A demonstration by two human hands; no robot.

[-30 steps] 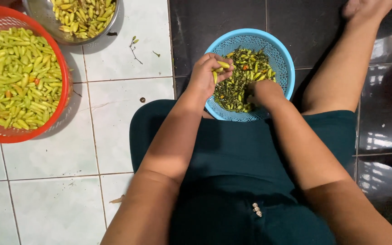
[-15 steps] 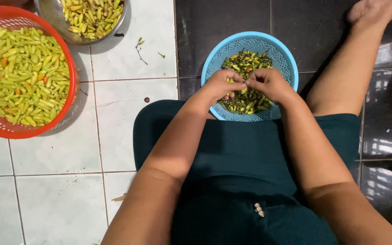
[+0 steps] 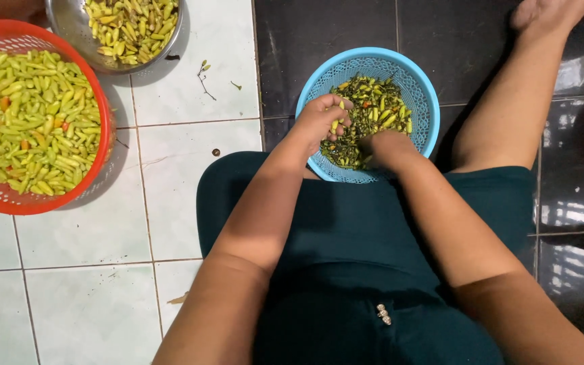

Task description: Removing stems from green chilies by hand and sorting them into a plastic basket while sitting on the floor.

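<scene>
The left hand pinches a small yellow chili; the right hand digs, fingers hidden, into the blue basket beside it. The red basket far left of the hands is nearly full; some chilies remain.

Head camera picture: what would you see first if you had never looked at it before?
First, both hands meeting in the blue basket of chillies and stems at the top middle: the left hand pinches a yellow-green chilli, the right hand digs into the pile. Next, the red basket heaped with green chillies at far left, a metal bowl above it.
</scene>
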